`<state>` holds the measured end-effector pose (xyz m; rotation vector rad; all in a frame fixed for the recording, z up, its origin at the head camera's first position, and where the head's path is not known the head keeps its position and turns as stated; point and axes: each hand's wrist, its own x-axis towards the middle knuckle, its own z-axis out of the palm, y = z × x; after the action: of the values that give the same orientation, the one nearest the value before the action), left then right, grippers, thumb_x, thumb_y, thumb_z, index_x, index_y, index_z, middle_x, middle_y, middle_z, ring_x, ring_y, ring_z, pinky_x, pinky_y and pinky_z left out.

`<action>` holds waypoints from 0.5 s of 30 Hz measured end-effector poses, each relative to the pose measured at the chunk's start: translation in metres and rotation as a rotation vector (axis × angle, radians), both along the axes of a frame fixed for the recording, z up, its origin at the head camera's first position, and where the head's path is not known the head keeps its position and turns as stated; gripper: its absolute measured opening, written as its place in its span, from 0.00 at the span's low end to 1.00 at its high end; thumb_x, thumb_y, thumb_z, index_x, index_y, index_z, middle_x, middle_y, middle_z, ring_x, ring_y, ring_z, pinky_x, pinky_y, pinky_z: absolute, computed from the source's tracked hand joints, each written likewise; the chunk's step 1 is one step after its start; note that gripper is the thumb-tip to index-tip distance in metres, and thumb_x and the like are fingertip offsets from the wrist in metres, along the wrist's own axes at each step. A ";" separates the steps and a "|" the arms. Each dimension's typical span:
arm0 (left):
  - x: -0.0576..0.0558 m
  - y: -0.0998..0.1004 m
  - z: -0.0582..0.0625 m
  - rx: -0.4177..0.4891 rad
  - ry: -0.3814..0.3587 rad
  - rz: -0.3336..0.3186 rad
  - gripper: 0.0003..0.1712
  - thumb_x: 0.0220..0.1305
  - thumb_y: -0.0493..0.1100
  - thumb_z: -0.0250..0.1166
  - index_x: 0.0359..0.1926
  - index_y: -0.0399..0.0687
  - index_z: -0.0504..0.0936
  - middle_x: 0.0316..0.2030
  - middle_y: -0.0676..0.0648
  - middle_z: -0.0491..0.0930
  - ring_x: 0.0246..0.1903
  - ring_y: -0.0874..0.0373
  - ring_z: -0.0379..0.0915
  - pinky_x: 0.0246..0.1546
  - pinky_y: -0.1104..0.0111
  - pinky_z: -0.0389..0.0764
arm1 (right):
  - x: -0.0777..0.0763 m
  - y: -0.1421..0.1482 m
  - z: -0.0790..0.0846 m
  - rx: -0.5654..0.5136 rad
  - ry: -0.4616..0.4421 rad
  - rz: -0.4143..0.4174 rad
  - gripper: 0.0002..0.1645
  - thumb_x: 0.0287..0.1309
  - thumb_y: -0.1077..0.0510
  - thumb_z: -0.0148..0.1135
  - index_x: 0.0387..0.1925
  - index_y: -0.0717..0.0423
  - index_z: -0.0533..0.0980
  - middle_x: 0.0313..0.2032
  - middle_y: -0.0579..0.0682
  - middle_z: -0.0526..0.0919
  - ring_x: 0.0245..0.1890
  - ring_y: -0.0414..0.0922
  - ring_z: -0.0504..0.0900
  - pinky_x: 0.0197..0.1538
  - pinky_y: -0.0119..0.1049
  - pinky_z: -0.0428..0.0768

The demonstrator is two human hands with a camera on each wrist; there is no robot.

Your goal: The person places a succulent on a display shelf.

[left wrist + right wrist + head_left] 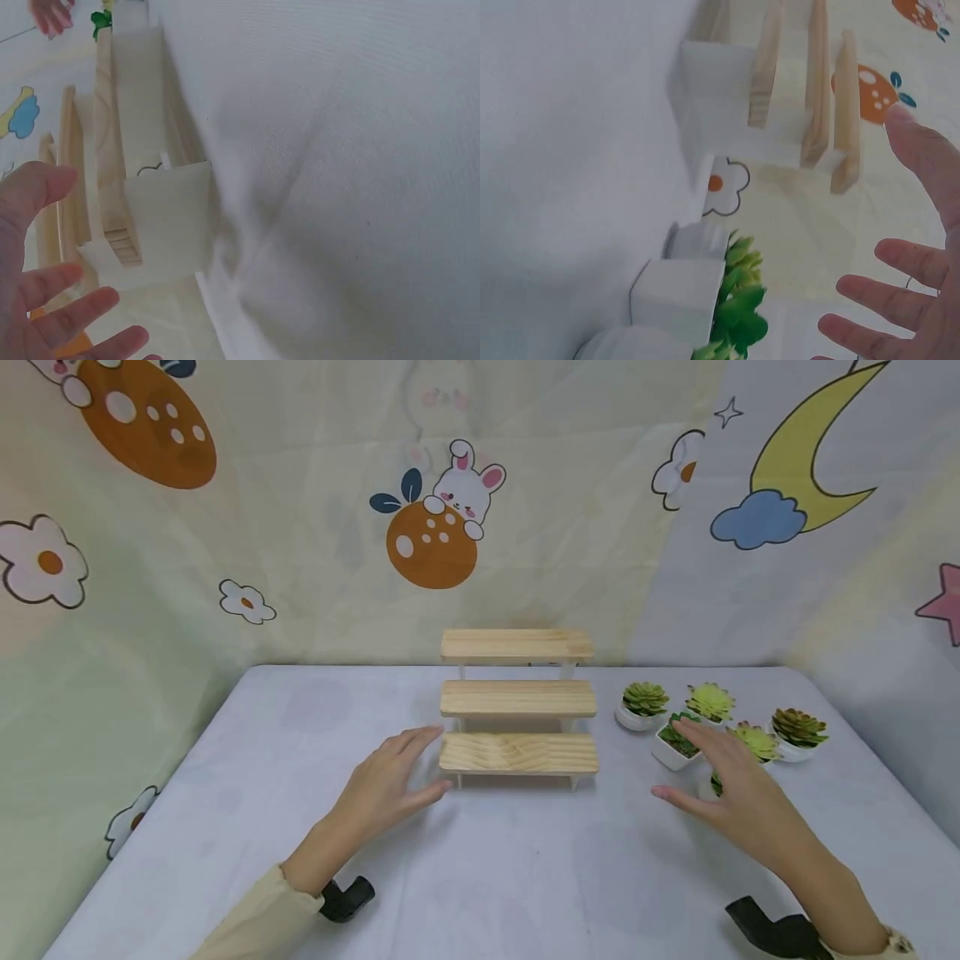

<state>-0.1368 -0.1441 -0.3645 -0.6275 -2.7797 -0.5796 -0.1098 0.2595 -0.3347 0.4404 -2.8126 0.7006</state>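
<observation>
- Plants (711,703) in white pots, six of them, sit in a cluster on the right part of the table (525,877), well apart from the stand (519,698).
- Right hand (738,789) hangs over the front of the cluster, hiding part of the plants nearest the person. Its thumb stands well away from its fingers, and gaps show between the fingers in the right wrist view. It grips nothing; in the head view the fingertips overlap the leaves of the plant in the square pot (675,757), but the right wrist view shows them apart from those leaves.
- Left hand (384,787) is just beside the left end of the stand's lowest board (519,753). Its thumb and fingers are spread, with clear gaps in the left wrist view, and nothing is held. Whether a fingertip brushes the board cannot be told.
- Stand: three pale wooden boards on white supports, stepped upward toward the back, near the table's far edge.
- Behind it hangs a printed cloth (315,518) with a rabbit, flowers and a moon.
- A black fitting (349,898) shows at the left wrist, by a cream sleeve (262,918).
</observation>
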 end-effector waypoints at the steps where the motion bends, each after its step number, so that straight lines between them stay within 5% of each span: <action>1: -0.001 0.001 -0.001 0.008 -0.005 0.005 0.39 0.54 0.60 0.65 0.65 0.54 0.66 0.59 0.51 0.71 0.55 0.49 0.70 0.45 0.53 0.76 | 0.000 0.003 -0.001 -0.003 -0.002 -0.008 0.51 0.47 0.42 0.69 0.68 0.55 0.58 0.64 0.64 0.62 0.63 0.67 0.56 0.59 0.68 0.51; 15: -0.011 0.008 -0.020 0.243 -0.162 0.044 0.38 0.53 0.54 0.68 0.64 0.52 0.67 0.54 0.49 0.74 0.55 0.51 0.70 0.52 0.55 0.72 | -0.002 0.051 -0.014 -0.075 -0.127 -0.138 0.51 0.51 0.45 0.67 0.70 0.54 0.52 0.67 0.70 0.53 0.65 0.73 0.48 0.51 0.74 0.52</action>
<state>-0.1478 -0.1360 -0.3843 -0.4852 -2.7974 -0.9800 -0.1117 0.3108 -0.3492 0.1923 -2.8879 0.8278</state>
